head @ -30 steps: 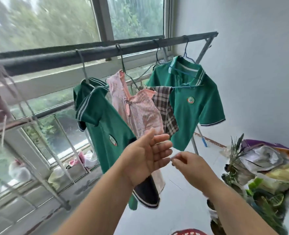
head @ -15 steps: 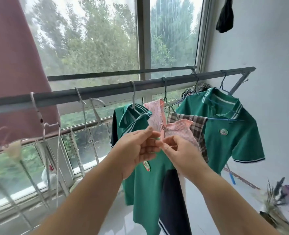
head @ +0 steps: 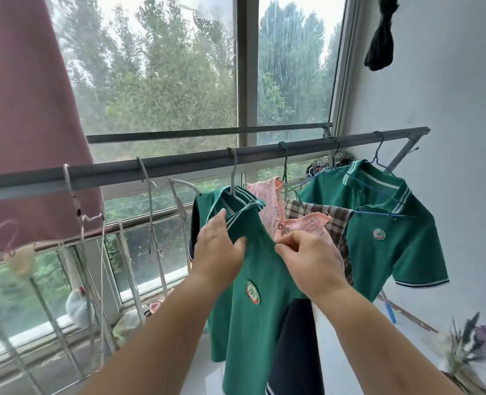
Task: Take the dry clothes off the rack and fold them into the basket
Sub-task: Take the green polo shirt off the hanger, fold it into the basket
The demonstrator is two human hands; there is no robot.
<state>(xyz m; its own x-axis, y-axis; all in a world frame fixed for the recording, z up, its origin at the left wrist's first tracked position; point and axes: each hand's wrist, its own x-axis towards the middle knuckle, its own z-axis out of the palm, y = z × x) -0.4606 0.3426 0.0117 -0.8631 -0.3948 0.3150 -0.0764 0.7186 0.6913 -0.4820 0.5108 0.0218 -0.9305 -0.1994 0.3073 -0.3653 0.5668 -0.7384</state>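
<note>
Two bare forearms reach up from the bottom edge of the view toward the clothes on the rack. The left hand lies on one shoulder of the near green polo shirt, its fingers stretched fairly flat up to the striped collar and its thumb spread onto the front. The right hand has its fingers curled and pinches cloth at the edge of the shirt's other shoulder, just where the pink checked garment hangs against it. The shirt is still on its white hanger, a round badge on its chest. A dark navy garment hangs below the right forearm. Just behind the pink piece are a brown plaid cloth and then a second green polo shirt on a blue hanger. All of these hang from the grey rack rail, which runs from left to right. On the left part of the rail are bare wire hangers and a large maroon cloth. Dried stalks stand at the lower right. Beyond the rail is the window, with blurred green trees outside, and a black item hangs high on the white wall.
</note>
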